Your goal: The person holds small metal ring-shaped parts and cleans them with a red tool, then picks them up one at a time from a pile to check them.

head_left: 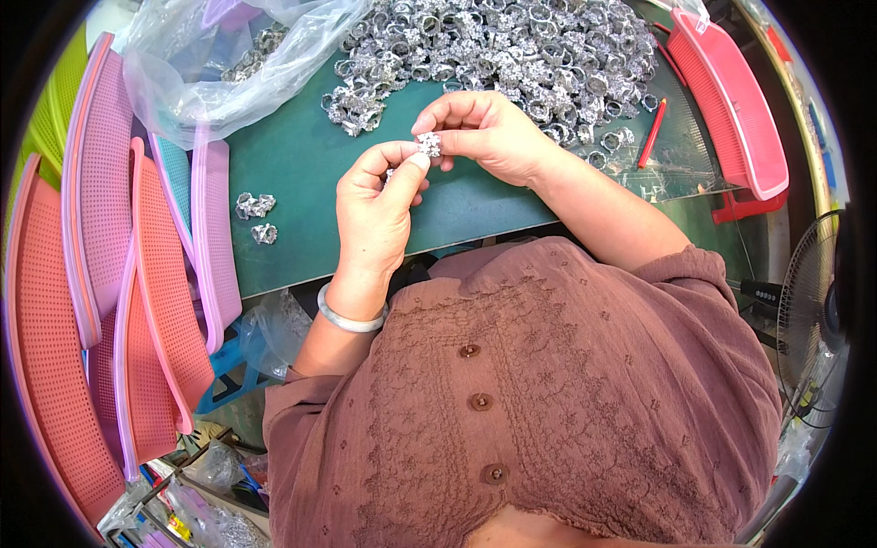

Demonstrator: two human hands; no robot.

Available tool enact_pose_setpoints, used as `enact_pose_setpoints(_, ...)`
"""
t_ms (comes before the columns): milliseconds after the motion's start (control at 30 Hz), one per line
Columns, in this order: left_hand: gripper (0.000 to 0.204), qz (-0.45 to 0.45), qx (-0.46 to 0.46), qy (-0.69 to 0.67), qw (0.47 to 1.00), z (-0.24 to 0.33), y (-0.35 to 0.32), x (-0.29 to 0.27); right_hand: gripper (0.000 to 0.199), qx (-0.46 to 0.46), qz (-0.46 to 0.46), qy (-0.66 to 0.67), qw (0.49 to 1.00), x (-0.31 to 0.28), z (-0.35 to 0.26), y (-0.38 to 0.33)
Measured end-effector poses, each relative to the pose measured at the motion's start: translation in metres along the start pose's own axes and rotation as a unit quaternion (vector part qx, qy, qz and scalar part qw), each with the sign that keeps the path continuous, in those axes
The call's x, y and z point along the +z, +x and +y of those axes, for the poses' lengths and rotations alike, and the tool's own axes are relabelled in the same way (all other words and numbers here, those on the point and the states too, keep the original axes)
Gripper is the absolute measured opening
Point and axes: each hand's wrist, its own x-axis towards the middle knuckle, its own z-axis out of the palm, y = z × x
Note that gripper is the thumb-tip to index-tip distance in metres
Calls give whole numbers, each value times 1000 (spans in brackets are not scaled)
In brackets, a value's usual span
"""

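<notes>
Both of my hands meet over the green table [292, 173], pinching one small silver ring-shaped metal part [428, 144] between them. My left hand [376, 203] grips it with thumb and forefinger from below left; a pale bangle circles that wrist. From the right, my right hand [482, 130] holds the same part with its fingertips. Just beyond my hands lies a big heap of similar silver parts [512, 50].
A few loose silver parts [255, 206] lie at the table's left. Pink and orange perforated trays [137, 256] lean stacked at left, a red tray [731, 100] at right. A clear plastic bag [228, 64] sits at upper left, a red pen [651, 133] near the heap, a fan [813, 310] at far right.
</notes>
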Motion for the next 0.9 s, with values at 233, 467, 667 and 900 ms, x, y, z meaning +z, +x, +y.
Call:
enact_pose_setpoints(233,6,-3,4,9,1000,-1,0,-1,12,-6,0,-4,1000,-1,1,0)
enact_pose_setpoints(467,7,-8,9,7,1000,-1,0,-1,12,-12,3,-2,1000,-1,1,0)
enact_pose_setpoints(667,8,-12,14,16,1000,-3,-1,-2,12,-20,2,-8,1000,-1,1,-1)
enact_pose_setpoints(900,7,-8,16,16,1000,-3,-1,-2,12,-22,8,-14,1000,-1,0,-1)
